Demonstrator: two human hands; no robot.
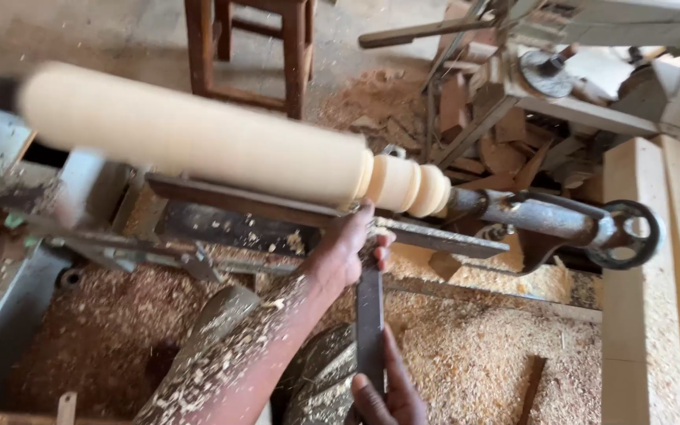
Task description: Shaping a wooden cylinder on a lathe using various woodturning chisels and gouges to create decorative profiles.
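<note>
Sawdust-strewn lathe: both hands' fingers grasp a chisel pointing up at the crosswise pale spindle

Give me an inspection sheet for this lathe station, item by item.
Surface: lathe bed strewn with shavings.
Job's things: pale wooden spindle mounted on the lathe, blurred, beads cut at its right end; flat metal chisel laid over the tool rest.
Clutter: sawdust heaped below; wood offcuts behind.
Hands: left hand presses the chisel at the rest; right hand grips its lower end.
Cables: nothing seen.
Surroundings: tailstock handwheel, wooden stool, pale planks at right.
</note>
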